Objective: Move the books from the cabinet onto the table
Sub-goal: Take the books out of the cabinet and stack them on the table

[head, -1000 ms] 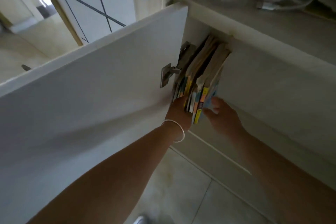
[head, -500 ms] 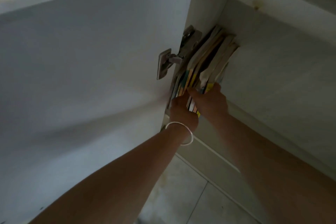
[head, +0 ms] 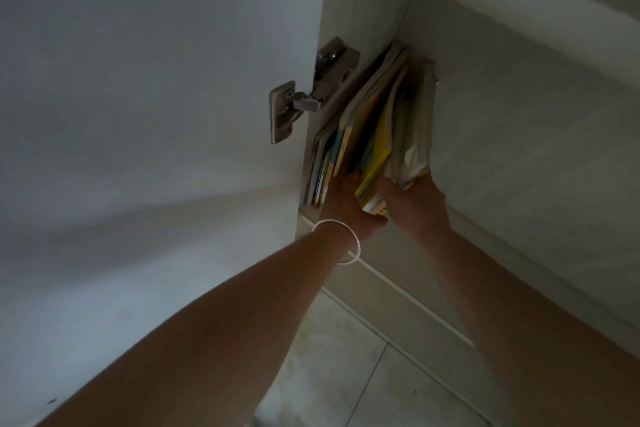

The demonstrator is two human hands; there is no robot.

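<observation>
The view is dim and underexposed, with a cool grey cast. Soft daylight falls on the open door from above, brightest near its top, and a broad diagonal shadow crosses its lower half. The arms read as dark, nearly flat shapes; the left hand and right hand are in shade, fingers hard to separate. The books are the only strong colour, yellow covers catching some light. The hinge shows a dull sheen. The bracelet glints. Wide-angle bending curves straight edges towards the frame borders, and fine detail is soft and smeared throughout.
</observation>
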